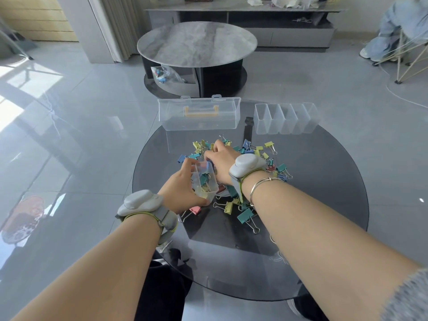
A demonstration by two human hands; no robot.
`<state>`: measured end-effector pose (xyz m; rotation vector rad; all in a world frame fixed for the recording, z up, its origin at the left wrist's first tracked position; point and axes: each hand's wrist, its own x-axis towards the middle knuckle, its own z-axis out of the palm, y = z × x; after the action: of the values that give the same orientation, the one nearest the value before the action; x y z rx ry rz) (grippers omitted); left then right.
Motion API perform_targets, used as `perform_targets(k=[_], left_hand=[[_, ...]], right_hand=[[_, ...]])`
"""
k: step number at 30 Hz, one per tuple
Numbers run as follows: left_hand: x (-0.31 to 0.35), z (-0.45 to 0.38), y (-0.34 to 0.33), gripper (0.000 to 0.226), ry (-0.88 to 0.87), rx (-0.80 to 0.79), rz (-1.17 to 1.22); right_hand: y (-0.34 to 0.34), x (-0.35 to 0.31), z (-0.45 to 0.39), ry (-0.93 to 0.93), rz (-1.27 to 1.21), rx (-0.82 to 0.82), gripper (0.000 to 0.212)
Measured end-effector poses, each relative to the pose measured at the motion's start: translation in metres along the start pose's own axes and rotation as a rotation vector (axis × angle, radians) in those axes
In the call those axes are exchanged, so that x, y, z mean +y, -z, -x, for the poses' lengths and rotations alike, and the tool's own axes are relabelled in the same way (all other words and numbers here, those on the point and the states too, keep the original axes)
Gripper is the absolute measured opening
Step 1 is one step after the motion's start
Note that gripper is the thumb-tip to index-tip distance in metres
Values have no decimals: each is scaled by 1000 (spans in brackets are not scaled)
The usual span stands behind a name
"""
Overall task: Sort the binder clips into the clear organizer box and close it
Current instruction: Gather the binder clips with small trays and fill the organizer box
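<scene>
A: Seen from the head camera, a person sorts binder clips at a round dark glass counter [324, 205]. What is the left hand [185, 186] doing?

B: Its grip is curled round a small clear bin [205, 181], held tilted just above the counter, with teal and yellow clips already inside.

A: And the right hand [221, 158]?

B: It reaches over the bin into the pile of clips [250, 163], fingers bent down among them. The fingertips are hidden behind the hand, so I cannot tell whether that grip has closed on a clip.

A: Where do the clips lie?

B: Scattered mid-counter under and around both hands, in blue, teal, yellow and pink, with a few strays nearer the person, among them a large teal clip [246, 215] and a pink one [195, 210].

A: And the organizer?

B: The clear box [199, 117] sits at the far edge of the counter, beyond the pile, a yellow handle showing through its wall. To its right stands a row of clear bins [286, 118], side by side, apart from the box.

A: Anything on the wrists?

B: A grey band on each; a thin bangle [259, 186] on the right arm
</scene>
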<state>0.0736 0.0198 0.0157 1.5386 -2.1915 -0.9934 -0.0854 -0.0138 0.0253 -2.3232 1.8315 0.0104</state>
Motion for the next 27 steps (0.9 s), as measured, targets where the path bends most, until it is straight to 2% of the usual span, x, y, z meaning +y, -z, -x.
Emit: perform_targets(k=[7,13,17,23,27], left_hand=[[1,-3,-3,90,1,5,-5],[1,-3,-3,91,5,3,0],[2,-4,-3,91,17,10,-9],[6,-5,-3,89,9,7,-16],[7,-5,-3,89,14,5,-29]], right_hand=[[10,-2,7,-29,101,-95,45],[11,8,13,-30,104,-133,20],[13,7,14,-53,91,-183,25],[27,-2,15,-67,143,-322,47],[32,-3,17,-50,110,-332,42]])
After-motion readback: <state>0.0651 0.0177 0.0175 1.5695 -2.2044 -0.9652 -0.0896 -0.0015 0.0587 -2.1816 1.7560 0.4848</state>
